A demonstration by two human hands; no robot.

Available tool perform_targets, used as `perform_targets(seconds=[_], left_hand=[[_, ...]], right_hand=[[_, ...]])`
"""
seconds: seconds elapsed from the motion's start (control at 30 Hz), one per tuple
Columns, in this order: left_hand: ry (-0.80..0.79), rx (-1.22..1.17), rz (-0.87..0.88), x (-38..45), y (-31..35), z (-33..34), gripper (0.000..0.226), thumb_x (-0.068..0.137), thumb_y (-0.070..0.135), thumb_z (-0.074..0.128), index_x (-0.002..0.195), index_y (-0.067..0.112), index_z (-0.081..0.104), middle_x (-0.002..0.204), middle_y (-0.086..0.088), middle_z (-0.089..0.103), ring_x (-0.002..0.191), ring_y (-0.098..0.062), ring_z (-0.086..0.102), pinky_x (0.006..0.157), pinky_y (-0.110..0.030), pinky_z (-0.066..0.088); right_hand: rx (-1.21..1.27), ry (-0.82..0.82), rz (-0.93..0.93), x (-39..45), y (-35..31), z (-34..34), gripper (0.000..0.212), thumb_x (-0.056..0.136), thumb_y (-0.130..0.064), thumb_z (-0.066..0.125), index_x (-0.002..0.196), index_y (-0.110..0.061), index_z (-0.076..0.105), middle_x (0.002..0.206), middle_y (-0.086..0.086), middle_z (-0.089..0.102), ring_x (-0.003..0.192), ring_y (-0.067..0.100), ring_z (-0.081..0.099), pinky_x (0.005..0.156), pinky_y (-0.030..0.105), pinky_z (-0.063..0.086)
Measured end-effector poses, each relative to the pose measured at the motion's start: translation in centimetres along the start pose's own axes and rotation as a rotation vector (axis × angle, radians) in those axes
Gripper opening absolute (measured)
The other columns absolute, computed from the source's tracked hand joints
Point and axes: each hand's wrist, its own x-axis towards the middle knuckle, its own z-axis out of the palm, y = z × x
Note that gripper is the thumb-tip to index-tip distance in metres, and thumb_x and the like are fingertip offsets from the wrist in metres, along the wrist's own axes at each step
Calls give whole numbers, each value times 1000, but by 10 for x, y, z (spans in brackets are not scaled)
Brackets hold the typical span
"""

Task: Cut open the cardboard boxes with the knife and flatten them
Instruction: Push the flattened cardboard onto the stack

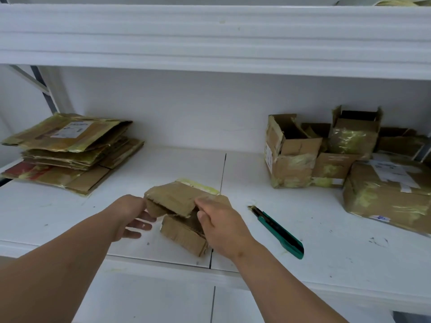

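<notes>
On the middle of the white shelf [326, 224], a small taped cardboard box [179, 206] is being worked by both hands. The left hand [130, 217] is steadying its left end, fingers loosely apart and reaching beneath the raised flap. The right hand [219, 224] is gripping the box's right side, thumb and fingers clamping the cardboard, apparently folding it down. The green utility knife [278, 231] is lying just right of the hand, set aside but near, likely because cutting here is done. A stack of flattened boxes [70, 152] is sitting well apart at far left; the uncut boxes [338, 150] are waiting at right, suggesting work is flowing right to left.
</notes>
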Motion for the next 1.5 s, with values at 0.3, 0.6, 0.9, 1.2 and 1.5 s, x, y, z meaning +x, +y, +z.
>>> perform_targets(seconds=[0.3, 0.6, 0.9, 1.2, 1.5], left_hand=[[309, 475, 381, 16, -6, 12, 49, 101, 17, 35, 149, 28, 38, 148, -4, 46, 127, -26, 49, 101, -33, 40], [-99, 1041, 468, 32, -32, 32, 40, 102, 48, 31, 120, 20, 53, 127, -3, 46, 114, -24, 48, 101, -43, 37], [-78, 1078, 566, 43, -22, 51, 84, 92, 59, 45, 155, 12, 15, 164, -7, 5, 149, -23, 13, 119, -37, 19], [-130, 1224, 662, 65, -24, 50, 82, 89, 71, 22, 156, 25, 14, 163, 2, 6, 149, -21, 6, 121, -38, 13], [-105, 1192, 737, 75, -33, 62, 143, 36, 86, -39, 156, 17, -4, 164, -1, -9, 150, -16, -11, 119, -31, -9]], right_hand=[[-230, -334, -62, 0, 17, 28, 54, 99, -26, 43, 152, -21, 36, 164, -7, 20, 150, 16, 13, 122, 36, 13], [-71, -198, 147, 4, 23, 34, 35, 105, -34, 35, 130, -18, 53, 129, 5, 57, 117, 26, 52, 100, 39, 44], [-381, -241, 90, 16, 31, 40, 75, 95, -46, 38, 159, -19, 10, 166, -6, -12, 152, 17, -11, 123, 38, -4], [-424, -336, 184, 34, 44, 47, 77, 95, -67, 24, 158, -22, 18, 166, -7, 8, 152, 15, 1, 123, 44, -4], [-449, -357, 174, 43, 47, 62, 87, 81, -68, 5, 158, -28, -2, 166, -7, -13, 151, 15, -16, 122, 44, -11]])
